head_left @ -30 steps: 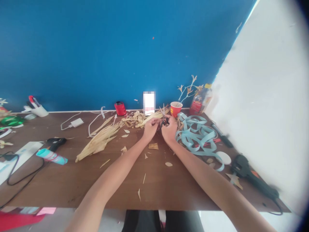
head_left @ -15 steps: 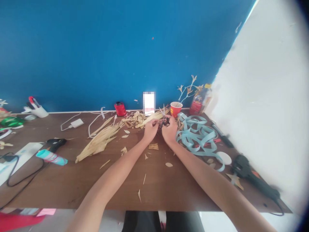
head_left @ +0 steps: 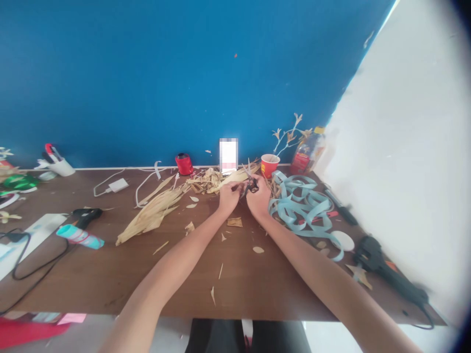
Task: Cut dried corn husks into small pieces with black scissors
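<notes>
My right hand (head_left: 259, 197) is closed round a pair of black-handled scissors (head_left: 250, 184), blades pointing up and away. My left hand (head_left: 228, 196) sits right beside it, fingers pinched on a small piece of dried husk that I can barely make out. Both hands hover over the far middle of the brown table (head_left: 110, 274). A heap of dried corn husks (head_left: 158, 211) spreads to the left of the hands. Small cut husk petals (head_left: 258, 249) lie scattered on the table near my forearms.
A tangle of light blue ribbon (head_left: 301, 208) lies right of my hands, with a red paper cup (head_left: 269, 164), a bottle (head_left: 304, 153) and twigs behind. A black glue gun (head_left: 386, 272) rests at the right edge. Left: another glue gun (head_left: 86, 214), teal tube (head_left: 79, 237), charger (head_left: 117, 185), cables.
The hands stay together at the same spot, with only slight shifts of the fingers and scissors. The view has drifted a little.
</notes>
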Motion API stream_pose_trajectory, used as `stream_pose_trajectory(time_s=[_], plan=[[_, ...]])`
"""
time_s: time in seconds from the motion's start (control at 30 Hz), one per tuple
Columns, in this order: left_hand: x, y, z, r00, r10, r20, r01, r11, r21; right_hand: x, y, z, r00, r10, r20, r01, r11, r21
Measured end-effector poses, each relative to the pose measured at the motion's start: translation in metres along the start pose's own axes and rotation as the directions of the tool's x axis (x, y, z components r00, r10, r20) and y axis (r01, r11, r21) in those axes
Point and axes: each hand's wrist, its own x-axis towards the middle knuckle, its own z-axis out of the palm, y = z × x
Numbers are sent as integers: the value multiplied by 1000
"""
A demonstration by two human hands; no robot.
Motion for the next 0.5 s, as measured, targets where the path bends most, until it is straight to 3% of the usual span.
stream_pose_trajectory(time_s=[0.27, 0.5], plan=[[0, -1, 3, 995, -62, 84, 68, 995, -69, 0, 3, 1, 998, 40, -51, -39, 999, 21], [1, 1, 5, 993, -41, 111, 58, 985, -162, -1, 2, 1, 997, -25, -70, 23, 999, -22]])
